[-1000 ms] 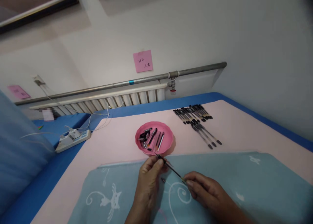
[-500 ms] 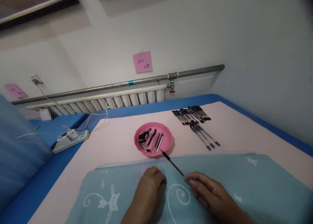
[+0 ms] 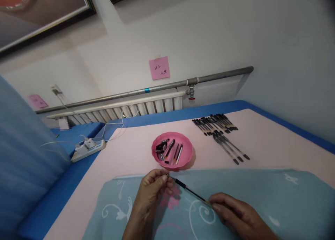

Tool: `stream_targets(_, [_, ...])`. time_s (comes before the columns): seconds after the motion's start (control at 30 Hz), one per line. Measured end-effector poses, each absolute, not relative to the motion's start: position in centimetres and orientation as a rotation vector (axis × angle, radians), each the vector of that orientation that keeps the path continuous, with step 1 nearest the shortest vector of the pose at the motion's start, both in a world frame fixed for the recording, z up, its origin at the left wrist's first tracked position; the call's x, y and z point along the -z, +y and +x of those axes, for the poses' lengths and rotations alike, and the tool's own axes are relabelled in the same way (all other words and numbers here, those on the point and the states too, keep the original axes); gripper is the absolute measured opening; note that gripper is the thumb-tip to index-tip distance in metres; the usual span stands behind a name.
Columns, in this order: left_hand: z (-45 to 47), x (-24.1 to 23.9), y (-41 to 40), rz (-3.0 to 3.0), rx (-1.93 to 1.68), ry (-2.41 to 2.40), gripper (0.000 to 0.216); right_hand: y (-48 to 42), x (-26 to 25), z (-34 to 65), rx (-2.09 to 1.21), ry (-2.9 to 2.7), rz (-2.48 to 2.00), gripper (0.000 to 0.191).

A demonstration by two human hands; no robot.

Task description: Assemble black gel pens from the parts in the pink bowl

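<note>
A gel pen (image 3: 195,193) with a black grip and a clear barrel slants over the blue-green cloth. My right hand (image 3: 237,212) pinches its rear end between thumb and fingers. At the other end, my left hand (image 3: 153,191) has thumb and fingertips closed around the pen's tip, where a small dark part shows. Just beyond stands a pink bowl (image 3: 187,152) holding black caps (image 3: 161,146) and loose pen parts (image 3: 175,153). To its right lie a row of black pens (image 3: 214,124) and three more pens (image 3: 230,147) set in front of that row.
The blue-green patterned cloth (image 3: 256,187) lies over a pink sheet (image 3: 125,142) with blue edges. A white power strip (image 3: 96,150) with plugs and cables is at left, beside a blue curtain (image 3: 26,156). Behind stand a radiator (image 3: 151,106) and a pipe (image 3: 222,75).
My left hand has moved up from the cloth to the pen's tip and closed on it. My right hand keeps its hold on the pen. The whole view has shifted slightly.
</note>
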State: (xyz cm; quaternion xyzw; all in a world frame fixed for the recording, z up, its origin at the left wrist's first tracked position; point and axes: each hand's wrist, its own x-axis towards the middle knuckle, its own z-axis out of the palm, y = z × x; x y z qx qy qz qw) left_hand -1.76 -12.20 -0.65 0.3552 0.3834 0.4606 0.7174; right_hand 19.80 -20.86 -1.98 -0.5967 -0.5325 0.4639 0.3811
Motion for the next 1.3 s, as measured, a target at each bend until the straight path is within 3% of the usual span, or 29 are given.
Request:
stream_targets(0.97, [-3.4, -1.3, -12.0, 1.298, -0.731, 1.055, 0.017, -20.8, 2.2, 19.5, -1.170, -1.399, -1.517, 0.023])
stream_targets(1.3, [-1.5, 0.6, -12.3, 0.805, -1.031, 0.937, 0.025, -20.6, 2.6, 19.5, -1.145, -1.405, -1.519, 0.027])
